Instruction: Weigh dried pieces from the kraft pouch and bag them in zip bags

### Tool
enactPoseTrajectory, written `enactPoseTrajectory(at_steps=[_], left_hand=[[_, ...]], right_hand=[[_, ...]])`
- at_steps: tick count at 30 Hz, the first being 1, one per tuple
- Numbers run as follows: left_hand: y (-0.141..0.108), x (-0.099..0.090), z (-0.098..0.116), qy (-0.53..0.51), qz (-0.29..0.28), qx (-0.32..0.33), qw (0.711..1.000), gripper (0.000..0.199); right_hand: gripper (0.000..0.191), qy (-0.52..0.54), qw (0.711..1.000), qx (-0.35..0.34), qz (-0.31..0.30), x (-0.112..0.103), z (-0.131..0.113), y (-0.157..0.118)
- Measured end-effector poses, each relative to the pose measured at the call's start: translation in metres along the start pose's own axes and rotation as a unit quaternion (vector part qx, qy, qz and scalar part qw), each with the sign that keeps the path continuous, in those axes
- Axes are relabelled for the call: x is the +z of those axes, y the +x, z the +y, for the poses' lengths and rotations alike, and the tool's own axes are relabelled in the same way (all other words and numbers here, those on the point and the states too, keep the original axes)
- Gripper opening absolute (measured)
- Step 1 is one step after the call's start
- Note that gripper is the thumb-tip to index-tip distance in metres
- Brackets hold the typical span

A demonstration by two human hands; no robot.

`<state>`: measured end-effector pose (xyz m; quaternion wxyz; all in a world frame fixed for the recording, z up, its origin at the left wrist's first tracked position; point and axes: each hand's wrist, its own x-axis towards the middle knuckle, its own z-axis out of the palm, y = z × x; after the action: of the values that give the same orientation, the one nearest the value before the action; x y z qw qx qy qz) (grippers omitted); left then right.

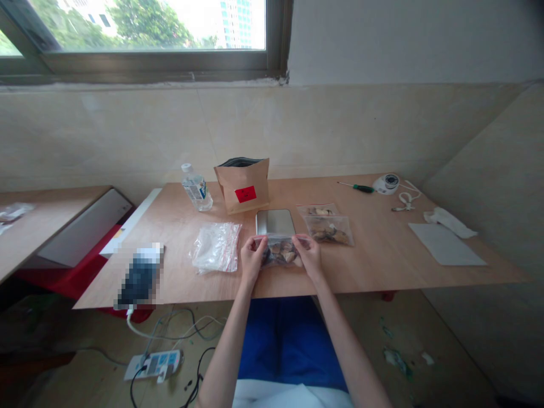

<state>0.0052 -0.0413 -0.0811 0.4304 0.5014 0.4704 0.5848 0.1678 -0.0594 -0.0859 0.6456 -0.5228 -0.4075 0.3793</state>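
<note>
Between my two hands is a clear zip bag (281, 253) with brown dried pieces inside, close to the table's front edge. My left hand (254, 254) pinches its upper left corner, and my right hand (308, 253) pinches the upper right one. Just behind the bag lies a flat silver-topped scale (275, 221). To the right, two filled zip bags rest on the table: a larger one (330, 230) with brown pieces, and a smaller one (317, 210) partly behind it. Left of my left hand is a stack of clear plastic zip bags (216, 247).
A brown paper pouch (243, 187) stands open behind the scale, beside a water bottle (198, 188). A phone (140, 276) with a cable lies front left. At right are a screwdriver (361, 188), a white camera (386, 183) and a white sheet (446, 243).
</note>
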Motion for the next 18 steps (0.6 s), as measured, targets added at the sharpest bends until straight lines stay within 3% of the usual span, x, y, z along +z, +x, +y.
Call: enactPoseTrajectory(at_steps=[6,18], left_hand=[[0.001,0.002,0.002,-0.008,-0.029,-0.007,1.0,0.028],[0.0,0.005,0.001,-0.022,-0.006,-0.003,1.0,0.028]], right_hand=[[0.025,0.009,0.999,0.003,-0.032,0.003,-0.002,0.003],[0.027,-0.003,1.0,-0.021,0.009,0.011,0.005,0.001]])
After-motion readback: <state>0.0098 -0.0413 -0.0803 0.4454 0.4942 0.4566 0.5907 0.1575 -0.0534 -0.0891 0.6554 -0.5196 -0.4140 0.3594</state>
